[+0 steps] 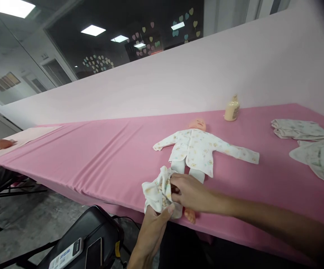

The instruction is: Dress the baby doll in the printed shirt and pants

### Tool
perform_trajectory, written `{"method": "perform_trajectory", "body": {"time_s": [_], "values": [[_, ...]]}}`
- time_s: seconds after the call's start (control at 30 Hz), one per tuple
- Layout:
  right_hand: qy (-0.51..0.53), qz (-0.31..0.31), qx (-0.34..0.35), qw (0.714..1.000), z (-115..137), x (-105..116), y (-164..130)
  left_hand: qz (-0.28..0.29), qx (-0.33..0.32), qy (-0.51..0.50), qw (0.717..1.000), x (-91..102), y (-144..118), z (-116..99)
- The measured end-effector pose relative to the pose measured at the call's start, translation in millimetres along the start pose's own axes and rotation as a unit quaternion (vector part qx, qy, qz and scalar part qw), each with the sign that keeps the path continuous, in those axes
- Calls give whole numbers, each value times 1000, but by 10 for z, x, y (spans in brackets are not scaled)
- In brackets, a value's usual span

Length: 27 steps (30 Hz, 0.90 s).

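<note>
A doll (194,149) lies on its back on the pink table (108,149), head away from the person and feet toward the near edge, so its long axis runs from the bottle (231,108) side down toward the hands. It wears a printed shirt (198,147) with both sleeves spread flat to left and right. One bare foot (190,215) shows just past the table edge, below the right hand.

Both hands work at the foot end. The right hand (190,192) comes in from the right, its forearm lying across the table front, and its grip is clenched on a bunched piece of printed cloth, the pants (159,190), at the doll's legs. The left hand (155,224) rises from below the table edge and pinches the lower hem of the same pants between thumb and fingers. So the pants sit between the two hands, just left of the doll's legs and touching them; the bunch hides how far the legs are inside.

Both hands are about equally near the pants. The right is nearer the doll's waist, which lies straight ahead of it along the doll's axis. The left is at the near, foot end.

Folded clothes (313,145) lie well apart at the far right of the table. A second doll (3,143) rests at the far left end. A dark chair (94,235) with a phone (94,252) on it stands below the table edge.
</note>
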State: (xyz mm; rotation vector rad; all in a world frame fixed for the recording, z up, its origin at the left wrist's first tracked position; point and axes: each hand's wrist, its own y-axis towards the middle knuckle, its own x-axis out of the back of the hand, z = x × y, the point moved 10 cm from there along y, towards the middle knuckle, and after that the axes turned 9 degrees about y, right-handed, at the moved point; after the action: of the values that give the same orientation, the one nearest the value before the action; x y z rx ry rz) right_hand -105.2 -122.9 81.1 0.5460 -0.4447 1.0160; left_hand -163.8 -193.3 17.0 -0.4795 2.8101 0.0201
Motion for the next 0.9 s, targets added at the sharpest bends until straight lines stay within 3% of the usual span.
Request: {"method": "perform_trajectory", "body": {"time_s": [0.13, 0.27, 0.33, 0.4, 0.5, 0.67, 0.77, 0.9], "values": [[-196, -49, 59, 978, 216, -43, -292, -90, -18, 60, 994, 58, 79, -56], [-222, -122, 13, 967, -18, 263, -594, -148, -45, 31, 988, 112, 85, -75], [-240, -108, 27, 964, -125, 325, -684, -177, -61, 8, 982, 141, 68, -81], [-262, -52, 86, 960, -155, 234, -719, -190, -71, -24, 979, 133, 66, -83], [-288, 12, 155, 945, -189, 32, -702, -187, -70, -66, 978, 83, 82, -81], [-337, 25, 233, 912, -197, -114, -615, -135, -56, -23, 989, -15, 101, -125], [-333, 10, 262, 906, -172, -16, -625, -114, -40, 14, 993, -15, 82, -106], [-308, -83, 262, 911, -96, 269, -643, -116, -12, -5, 993, 1, 22, -38]]}}
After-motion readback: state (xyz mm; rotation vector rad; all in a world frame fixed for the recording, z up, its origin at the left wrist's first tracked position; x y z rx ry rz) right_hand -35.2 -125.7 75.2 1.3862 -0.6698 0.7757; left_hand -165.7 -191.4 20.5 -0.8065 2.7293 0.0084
